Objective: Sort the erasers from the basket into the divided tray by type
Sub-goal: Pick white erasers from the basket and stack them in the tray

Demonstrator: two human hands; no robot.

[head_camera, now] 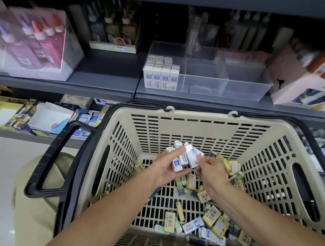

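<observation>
The left hand [166,167] is closed around a bunch of white erasers [182,158] above the basket [199,119]. The right hand [211,168] fingers pinch one more. The pile is big, so some could slip before reaching the tray [244,91].

Two bare forearms, no sleeves in view up to the frame's near edge. Left hand [166,167] and right hand [211,170] bare: no gloves, rings, watch or bands showing. Nails short where visible. Khaki/beige trousers [37,200] at near left, plain fabric, no markings, partly blurred.
</observation>
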